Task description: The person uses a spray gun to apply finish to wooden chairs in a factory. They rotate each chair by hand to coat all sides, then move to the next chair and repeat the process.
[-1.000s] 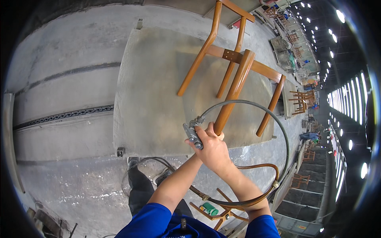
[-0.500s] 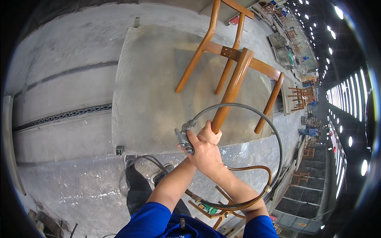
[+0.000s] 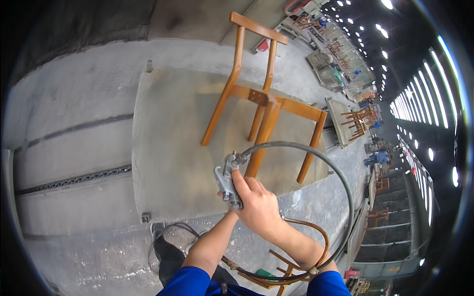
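In my right hand (image 3: 259, 204) is a metal spray gun (image 3: 228, 180), its thumb along the gun's body and the fingers closed round it. A grey hose (image 3: 323, 160) loops from the gun out to the right, and a brown hose (image 3: 316, 229) runs behind my right wrist. My left forearm (image 3: 212, 241) goes up behind the right hand, which hides most of the left hand's fingers. Just beyond the hands is a seatless brown wooden chair frame (image 3: 298, 107) over a grey board (image 3: 168, 128). Its nearest leg passes out of sight behind my right hand.
A chain (image 3: 84, 180) lies in a floor track at the left. A wooden frame (image 3: 289, 269) stands low by my right forearm. Farther right are another board (image 3: 340, 121), several chairs (image 3: 359, 121) and a person in blue (image 3: 380, 158). A hose (image 3: 180, 226) trails by my legs.
The view has shifted, so the chair and board appear lower and farther left. The right hand with the spray gun now covers the nearest leg's lower end, which showed before.
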Demonstrator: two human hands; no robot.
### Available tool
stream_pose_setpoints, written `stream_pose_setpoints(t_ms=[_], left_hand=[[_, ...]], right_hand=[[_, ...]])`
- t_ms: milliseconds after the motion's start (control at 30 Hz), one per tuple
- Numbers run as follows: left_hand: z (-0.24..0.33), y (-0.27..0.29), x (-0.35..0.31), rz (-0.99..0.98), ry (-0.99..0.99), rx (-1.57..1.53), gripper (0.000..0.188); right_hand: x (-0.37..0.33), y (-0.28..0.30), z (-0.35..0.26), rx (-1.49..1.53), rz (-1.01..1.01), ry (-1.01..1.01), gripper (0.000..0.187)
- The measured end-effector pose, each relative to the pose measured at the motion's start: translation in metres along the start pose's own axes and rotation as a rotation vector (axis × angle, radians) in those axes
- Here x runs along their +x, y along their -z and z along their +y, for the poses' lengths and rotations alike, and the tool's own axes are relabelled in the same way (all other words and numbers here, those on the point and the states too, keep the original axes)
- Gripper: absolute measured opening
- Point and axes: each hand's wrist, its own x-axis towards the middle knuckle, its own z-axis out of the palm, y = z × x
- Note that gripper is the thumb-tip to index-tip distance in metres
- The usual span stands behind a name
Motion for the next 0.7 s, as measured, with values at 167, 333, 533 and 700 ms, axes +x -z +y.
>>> stream_pose_setpoints(t_ms=[167,333,533,700], left_hand=[[-0.026,-0.012,-0.027,-0.094,0.057,-0.018,0.053],[-0.055,-0.016,-0.044,-0.119,-0.015,0.085,0.062],[-0.036,-0.023,-0.069,-0.039,0.059,0.087,0.080],[0.010,-0.081,-0.040,0.185,0.133,-0.031,0.039]], right_hand=[[0.000,0.047,0.006,-0.041,0.154,-0.015,0.072],[-0.024,0.081,0.019,0.037,0.364,0.033,0.070],[-0.157,0.079,0.047,0.174,0.467,-0.144,0.066],[-0.301,0.026,0.058,0.264,0.288,-0.723,0.069]])
